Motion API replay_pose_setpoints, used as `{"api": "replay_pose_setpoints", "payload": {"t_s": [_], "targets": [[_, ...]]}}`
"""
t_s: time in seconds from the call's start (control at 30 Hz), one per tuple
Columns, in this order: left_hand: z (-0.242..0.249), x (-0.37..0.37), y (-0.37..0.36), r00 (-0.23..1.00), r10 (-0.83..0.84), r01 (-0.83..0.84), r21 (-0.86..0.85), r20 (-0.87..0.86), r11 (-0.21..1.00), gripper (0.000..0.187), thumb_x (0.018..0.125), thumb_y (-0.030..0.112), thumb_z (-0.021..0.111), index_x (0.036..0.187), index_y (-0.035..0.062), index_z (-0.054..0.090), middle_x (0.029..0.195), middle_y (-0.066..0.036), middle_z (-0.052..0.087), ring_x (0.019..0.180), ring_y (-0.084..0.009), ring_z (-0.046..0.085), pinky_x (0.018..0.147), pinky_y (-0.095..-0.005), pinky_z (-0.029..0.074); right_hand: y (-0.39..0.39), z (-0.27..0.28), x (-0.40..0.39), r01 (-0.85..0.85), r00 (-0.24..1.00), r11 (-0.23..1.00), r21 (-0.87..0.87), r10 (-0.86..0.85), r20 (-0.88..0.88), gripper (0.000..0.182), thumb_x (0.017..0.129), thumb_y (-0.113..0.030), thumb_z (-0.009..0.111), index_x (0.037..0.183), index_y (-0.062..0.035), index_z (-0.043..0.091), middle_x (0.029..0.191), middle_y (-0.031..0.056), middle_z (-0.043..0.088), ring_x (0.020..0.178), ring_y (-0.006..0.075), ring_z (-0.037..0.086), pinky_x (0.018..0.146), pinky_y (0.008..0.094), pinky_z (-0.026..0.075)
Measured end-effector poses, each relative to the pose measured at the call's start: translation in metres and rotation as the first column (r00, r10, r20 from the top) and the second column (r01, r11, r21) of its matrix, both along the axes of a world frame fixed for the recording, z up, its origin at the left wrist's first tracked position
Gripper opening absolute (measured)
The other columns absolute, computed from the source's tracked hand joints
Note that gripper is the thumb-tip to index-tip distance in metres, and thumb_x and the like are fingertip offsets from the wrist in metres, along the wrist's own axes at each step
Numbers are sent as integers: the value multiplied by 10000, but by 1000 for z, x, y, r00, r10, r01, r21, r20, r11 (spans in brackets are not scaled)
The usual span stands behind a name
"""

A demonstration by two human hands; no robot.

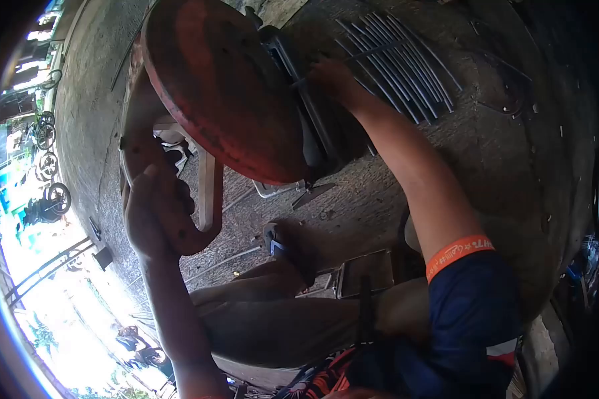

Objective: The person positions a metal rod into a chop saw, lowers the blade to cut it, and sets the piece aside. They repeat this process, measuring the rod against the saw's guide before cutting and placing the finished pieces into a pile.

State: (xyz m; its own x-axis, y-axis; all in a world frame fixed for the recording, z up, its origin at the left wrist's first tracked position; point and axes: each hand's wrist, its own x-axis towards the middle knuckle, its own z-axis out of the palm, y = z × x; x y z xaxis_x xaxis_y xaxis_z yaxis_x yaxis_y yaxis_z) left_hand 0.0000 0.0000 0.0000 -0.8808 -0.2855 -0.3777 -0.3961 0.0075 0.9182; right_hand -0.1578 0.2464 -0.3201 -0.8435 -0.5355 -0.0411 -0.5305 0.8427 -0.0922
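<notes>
A large round red guard (226, 93) of what looks like a chop saw fills the upper middle of the head view, worn and dark on its face. My left hand (146, 206) is wrapped around the saw's red loop handle (186, 239), left of and below the guard. On the other side, my right hand (329, 78) is closed on a thin metal rod (378, 50), beside the saw's dark metal vise (303, 90). Shadow hides part of its fingers.
Several cut metal rods (412, 73) lie side by side on the rough floor at the upper right. A sandalled foot (277, 243) and a dark tray-like frame (366, 274) are below the saw. Parked motorcycles (50, 203) stand outside at the left.
</notes>
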Motion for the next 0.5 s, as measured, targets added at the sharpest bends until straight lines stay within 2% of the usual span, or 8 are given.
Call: {"api": "replay_pose_setpoints", "payload": {"t_s": [0.1, 0.17, 0.3, 0.4, 0.47, 0.5], "targets": [[1, 0, 0, 1000, 24, -24, 6, 17, 1000, 318, 879, 238, 539, 1094, 5, 514, 900, -120, 606, 582, -178, 581, 466, -281, 483, 0, 0, 2, -35, 996, 999, -21, 33, -89, 128, 701, -127, 645, 817, -154, 691, 987, 61, 642, 1083, 230, 564, 1024, 406, 391], [1, -1, 1, 1000, 21, -21, 10, 16, 1000, 321, 878, 233, 537, 1102, 4, 515, 910, -121, 606, 577, -176, 580, 467, -280, 483, 2, -1, 1, -59, 969, 993, -101, 33, -246, 110, 711, -119, 638, 803, -154, 688, 967, 52, 641, 1062, 225, 573, 1002, 390, 415], [0, 2, 2, 1000, 6, -5, -30, 14, 1000, 330, 877, 229, 537, 1111, -3, 514, 925, -129, 607, 576, -179, 581, 469, -278, 483, 3, 8, 3, -77, 972, 994, -74, 58, -227, 106, 716, -132, 632, 803, -153, 689, 971, 51, 640, 1041, 222, 580, 985, 396, 431], [-6, 8, 6, 998, -56, 53, -67, -42, 996, 338, 876, 225, 539, 1117, -11, 514, 933, -137, 609, 581, -181, 585, 469, -279, 485, 0, 9, 1, -48, 990, 999, -5, 47, -134, 104, 715, -150, 627, 792, -150, 697, 959, 51, 644, 1037, 221, 579, 981, 413, 432], [-9, 11, 19, 999, -7, -3, -203, -48, 979, 524, 888, 355, 520, 1192, -71, 502, 811, -96, 594, 565, -153, 515, 513, -259, 405, -5, -13, -9, -10, 999, 1000, -21, 9, -50, 106, 713, -166, 622, 778, -145, 703, 939, 50, 648, 1029, 220, 581, 971, 425, 439], [-10, 11, 13, 999, -9, -1, -205, -48, 979, 524, 888, 355, 520, 1192, -71, 502, 811, -96, 594, 565, -153, 515, 513, -259, 405, -5, -14, -10, -7, 999, 1000, -24, 6, -51, 106, 713, -166, 622, 778, -145, 703, 939, 50, 648, 1029, 220, 581, 971, 425, 439]]}}
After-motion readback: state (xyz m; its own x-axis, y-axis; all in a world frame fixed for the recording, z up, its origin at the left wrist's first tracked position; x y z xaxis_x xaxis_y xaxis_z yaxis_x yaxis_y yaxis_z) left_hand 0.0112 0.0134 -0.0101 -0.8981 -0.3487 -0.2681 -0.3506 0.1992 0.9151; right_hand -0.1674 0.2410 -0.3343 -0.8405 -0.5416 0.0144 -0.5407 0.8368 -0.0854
